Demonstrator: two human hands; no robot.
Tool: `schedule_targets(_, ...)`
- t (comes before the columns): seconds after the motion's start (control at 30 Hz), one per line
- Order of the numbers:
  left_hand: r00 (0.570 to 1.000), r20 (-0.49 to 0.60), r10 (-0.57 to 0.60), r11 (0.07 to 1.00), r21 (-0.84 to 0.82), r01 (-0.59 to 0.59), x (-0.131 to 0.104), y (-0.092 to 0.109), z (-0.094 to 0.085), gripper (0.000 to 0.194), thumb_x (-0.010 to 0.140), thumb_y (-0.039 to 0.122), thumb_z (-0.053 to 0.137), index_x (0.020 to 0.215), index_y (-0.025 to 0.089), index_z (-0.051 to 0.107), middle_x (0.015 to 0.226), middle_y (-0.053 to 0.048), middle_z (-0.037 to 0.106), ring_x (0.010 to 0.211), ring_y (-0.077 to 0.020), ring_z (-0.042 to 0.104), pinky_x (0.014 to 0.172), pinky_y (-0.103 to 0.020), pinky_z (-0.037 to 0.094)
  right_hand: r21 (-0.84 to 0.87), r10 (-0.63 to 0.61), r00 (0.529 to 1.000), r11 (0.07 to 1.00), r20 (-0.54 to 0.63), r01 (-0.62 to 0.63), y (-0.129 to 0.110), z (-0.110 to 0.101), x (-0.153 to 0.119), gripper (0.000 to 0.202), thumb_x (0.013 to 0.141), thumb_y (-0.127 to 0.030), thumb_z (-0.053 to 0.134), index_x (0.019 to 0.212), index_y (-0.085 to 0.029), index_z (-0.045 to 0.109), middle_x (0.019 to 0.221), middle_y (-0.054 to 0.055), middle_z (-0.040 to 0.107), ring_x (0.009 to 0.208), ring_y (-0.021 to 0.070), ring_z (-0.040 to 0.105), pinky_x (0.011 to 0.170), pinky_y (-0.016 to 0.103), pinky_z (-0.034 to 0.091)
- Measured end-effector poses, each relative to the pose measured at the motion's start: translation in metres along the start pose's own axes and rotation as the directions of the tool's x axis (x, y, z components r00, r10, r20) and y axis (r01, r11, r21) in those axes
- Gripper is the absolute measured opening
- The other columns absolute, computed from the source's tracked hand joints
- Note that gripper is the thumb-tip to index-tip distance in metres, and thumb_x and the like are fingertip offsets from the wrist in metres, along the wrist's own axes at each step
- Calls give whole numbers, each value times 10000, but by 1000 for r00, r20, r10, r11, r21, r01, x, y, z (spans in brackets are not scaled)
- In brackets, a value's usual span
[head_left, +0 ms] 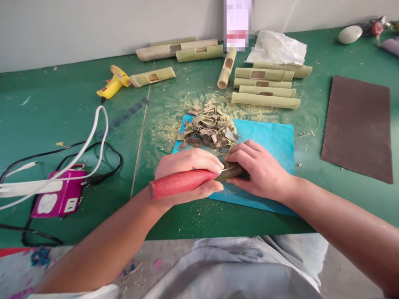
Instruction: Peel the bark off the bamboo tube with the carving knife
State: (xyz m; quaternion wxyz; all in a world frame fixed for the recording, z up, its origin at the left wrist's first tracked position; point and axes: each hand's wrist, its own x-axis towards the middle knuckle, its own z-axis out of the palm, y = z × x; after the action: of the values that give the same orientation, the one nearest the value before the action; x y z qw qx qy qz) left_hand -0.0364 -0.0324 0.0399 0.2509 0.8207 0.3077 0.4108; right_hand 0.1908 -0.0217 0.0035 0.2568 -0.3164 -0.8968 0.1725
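Note:
My left hand (pixel 190 166) is wrapped round a red wooden handle (pixel 181 183), whose narrow metal end meets a dark bamboo piece (pixel 232 172). Fingers of my right hand (pixel 260 168) are closed on that bamboo piece and hide part of it. Both hands are over a blue sheet (pixel 271 143) on the green table. Just beyond them, a pile of thin bamboo chips (pixel 208 124) lies on the sheet's left part, with pale shavings around it.
Several notched bamboo tubes (pixel 264 101) lie beyond the sheet. A yellow glue gun (pixel 114 82) and a purple power block (pixel 60 193) with cables are at left. A brown sheet (pixel 358 128) lies at right, and white crumpled paper (pixel 277 47) at the back.

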Motion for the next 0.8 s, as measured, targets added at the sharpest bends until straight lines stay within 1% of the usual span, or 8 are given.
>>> schedule_targets(0.13,1000,20,-9,996,93,7,2,6,1,98,836,269,749,860,245,657,865,0,780,775,-152,759,700,-258,628,8,6,1000,1000,-2,-6,-1,1,-1,222,904,-339,648,1040,-183,568,1072,132,674,930,268,576,803,425,481)
schedule_targets(0.2,1000,-17,21,996,86,-19,2,7,2,98,819,184,717,829,247,641,813,11,770,731,-143,746,675,-260,624,4,9,1000,1000,-5,-9,-1,1,-1,229,900,-329,653,1047,-176,565,1073,137,675,932,273,577,805,432,483)
schedule_targets(0.27,995,-76,68,996,61,-63,2,6,3,126,795,129,679,811,245,632,755,13,751,666,-138,722,608,-258,606,-1,7,1000,1000,-2,-7,0,0,-2,243,897,-319,658,1061,-167,561,1082,147,674,946,280,581,808,438,485)
schedule_targets(0.37,981,-144,129,991,50,-123,-2,4,2,138,754,94,657,800,222,631,699,-10,724,598,-142,689,539,-265,571,-5,-10,1000,1000,10,10,1,0,-2,253,906,-322,648,1083,-168,554,1103,154,672,966,286,583,807,442,488)
schedule_targets(0.5,972,-162,171,985,56,-164,-9,2,0,125,751,105,649,798,217,621,687,-10,708,574,-147,677,522,-278,564,1,-3,1000,1000,16,3,2,0,-3,269,900,-319,658,1106,-186,547,1105,143,673,980,285,582,803,439,486)
schedule_targets(0.63,970,-210,126,992,34,-122,-12,1,0,99,768,114,646,770,207,612,682,6,702,552,-122,656,509,-257,547,1,-1,1000,1000,10,1,2,0,-3,271,897,-322,665,1097,-182,546,1102,142,677,975,285,587,800,439,488)
schedule_targets(0.7,965,-246,93,995,-8,-98,-12,-2,0,94,774,103,640,758,193,619,680,4,700,548,-111,652,517,-249,549,2,-3,1000,1000,3,3,1,0,-3,267,896,-323,663,1085,-173,549,1100,150,680,977,290,589,800,442,491)
schedule_targets(0.8,954,-297,42,992,-97,-74,-11,-4,1,72,812,120,638,774,181,640,715,-9,706,593,-110,680,552,-240,574,-1,-2,1000,1000,-10,2,1,1,-2,265,895,-319,663,1081,-166,552,1094,150,683,967,288,592,798,440,490)
